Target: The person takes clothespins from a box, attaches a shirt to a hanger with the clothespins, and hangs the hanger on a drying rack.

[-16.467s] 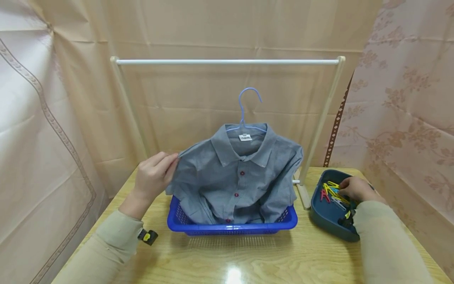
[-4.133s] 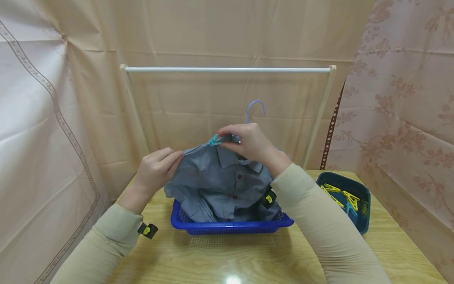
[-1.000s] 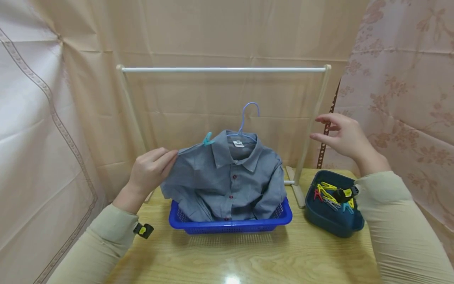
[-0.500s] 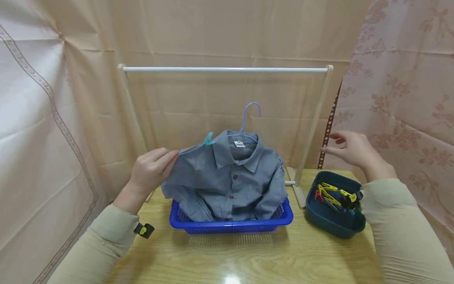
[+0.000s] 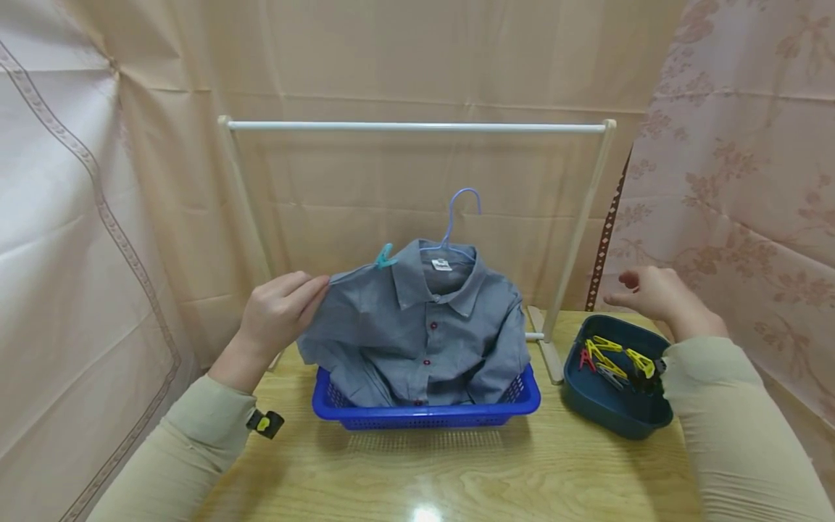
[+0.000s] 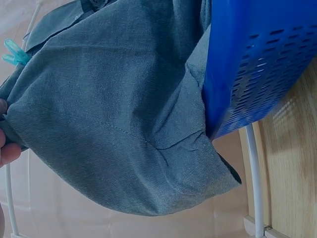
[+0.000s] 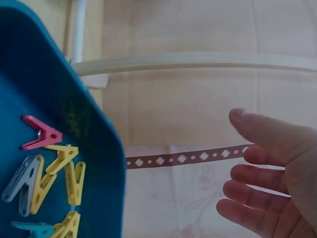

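With finger and thumb my left hand pinches the shoulder of a grey-blue shirt. A blue wire hanger sits inside the shirt's collar. One turquoise clothespin grips the shoulder seam between my left hand and the collar; the left wrist view shows it too. The shirt's lower part lies in a blue perforated basket. Above the back of a dark teal bin, my right hand holds nothing, its fingers loosely bent. Yellow, red, grey and turquoise clothespins lie in the bin.
A clothes rack with a white top bar stands behind the basket. Its right foot lies between basket and bin. Everything stands on a wooden table, with curtains behind and at both sides.
Since the oldest frame, the turquoise clothespin has been clipped onto the shirt's shoulder. Over the last second my right hand has sunk towards the bin, while my left hand keeps its pinch.
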Motion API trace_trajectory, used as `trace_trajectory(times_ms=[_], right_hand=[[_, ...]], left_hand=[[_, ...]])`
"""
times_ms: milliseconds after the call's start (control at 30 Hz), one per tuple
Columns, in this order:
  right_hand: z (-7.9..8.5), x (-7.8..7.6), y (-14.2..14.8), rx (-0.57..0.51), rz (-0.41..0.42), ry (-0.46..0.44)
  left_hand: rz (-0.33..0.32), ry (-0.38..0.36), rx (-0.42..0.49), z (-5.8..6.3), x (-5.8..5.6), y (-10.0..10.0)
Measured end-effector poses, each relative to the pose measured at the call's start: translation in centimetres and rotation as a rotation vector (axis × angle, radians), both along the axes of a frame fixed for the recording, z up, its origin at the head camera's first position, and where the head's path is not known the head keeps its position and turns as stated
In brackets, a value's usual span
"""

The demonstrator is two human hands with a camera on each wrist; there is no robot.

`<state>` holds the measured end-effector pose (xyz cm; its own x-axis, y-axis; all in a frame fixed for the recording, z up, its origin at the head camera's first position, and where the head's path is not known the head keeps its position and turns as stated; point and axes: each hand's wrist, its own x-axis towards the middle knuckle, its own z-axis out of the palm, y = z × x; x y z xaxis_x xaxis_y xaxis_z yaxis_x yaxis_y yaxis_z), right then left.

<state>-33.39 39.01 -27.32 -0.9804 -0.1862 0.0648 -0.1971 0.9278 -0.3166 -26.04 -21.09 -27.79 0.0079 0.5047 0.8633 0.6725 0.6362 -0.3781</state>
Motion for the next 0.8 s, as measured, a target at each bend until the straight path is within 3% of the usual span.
trace_trajectory(times_ms=[267, 800], right_hand=[[-1.5, -0.3, 1.2, 0.029, -0.008, -0.025], [-3.8, -0.8, 2.3, -0.005, -0.038, -0.193]], left_hand=[[0.000, 0.002, 0.009, 0.0, -0.1, 0.0], [-0.002, 0.003, 0.016, -0.1, -0.1, 0.0]])
